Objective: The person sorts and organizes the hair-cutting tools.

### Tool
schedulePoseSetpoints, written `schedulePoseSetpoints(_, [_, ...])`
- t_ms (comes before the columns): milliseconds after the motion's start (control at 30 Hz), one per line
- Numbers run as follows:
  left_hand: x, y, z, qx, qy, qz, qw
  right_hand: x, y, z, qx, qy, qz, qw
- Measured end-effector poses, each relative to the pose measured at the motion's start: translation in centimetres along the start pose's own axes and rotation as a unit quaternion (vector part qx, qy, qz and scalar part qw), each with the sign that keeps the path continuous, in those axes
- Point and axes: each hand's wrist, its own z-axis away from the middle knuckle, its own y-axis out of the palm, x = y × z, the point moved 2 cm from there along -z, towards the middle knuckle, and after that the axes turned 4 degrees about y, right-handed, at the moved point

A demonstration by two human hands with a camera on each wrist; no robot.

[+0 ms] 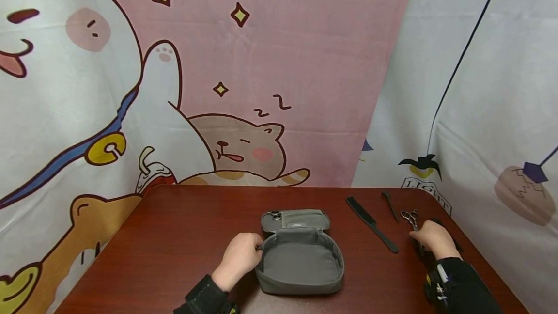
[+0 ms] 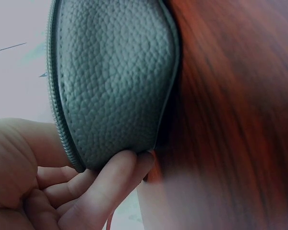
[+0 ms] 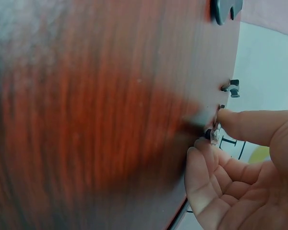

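Grey case (image 1: pixel 301 286), opening done; my left hand (image 1: pixel 241 257) pinches it, my right hand (image 1: pixel 437 240) the scissors (image 1: pixel 414 225). Comb (image 1: pixel 370 223) and small tool (image 1: pixel 390 207) lie outside, I judge still unhandled.

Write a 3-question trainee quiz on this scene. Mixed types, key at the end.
1. Multiple choice: which hand grips the edge of the bag?
A) left
B) right
C) both

2. True or false: the bag's lid is closed over it.

3. Fill in: going right from the bag in the head view come a dark ____ with a handle, a thin dark tool, then the metal ____ at the right hand.

Key
1. A, the left hand.
2. False; it is folded back, leaving the bag open.
3. comb; scissors.
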Motion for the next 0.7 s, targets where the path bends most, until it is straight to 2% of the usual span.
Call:
schedulePoseSetpoints(233, [-0.04,-0.04,0.02,0.003,-0.004,0.002,1.0,-0.15,0.03,-0.22,0.002,0.016,-0.011,0.9998])
schedulePoseSetpoints(700, [0.26,0.2,-0.06,0.006,-0.009,0.001,0.9999,-0.63,0.28,-0.6,0.004,0.016,-0.023,0.9996])
